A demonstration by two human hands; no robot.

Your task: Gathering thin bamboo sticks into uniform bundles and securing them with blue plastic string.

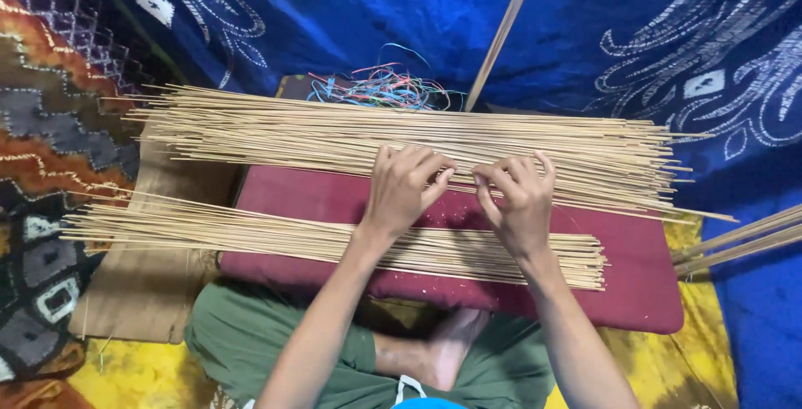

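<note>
My left hand (pixel 406 185) and my right hand (pixel 520 198) rest side by side at the near edge of a wide pile of thin bamboo sticks (pixel 276 132), fingers curled and pinching at sticks in it. A second, flatter bundle of sticks (pixel 209 232) lies across my wrists' side of a maroon cushion (pixel 635 275). The cushion sits over my crossed legs in green trousers (pixel 242 334). Which single stick each hand holds is too fine to tell.
A tangle of coloured strings (pixel 380 89) lies behind the far pile. One long stick (pixel 505 29) leans up against blue patterned cloth (pixel 668 33). More sticks (pixel 739 242) poke in from the right. A cardboard sheet (pixel 142 292) lies at left.
</note>
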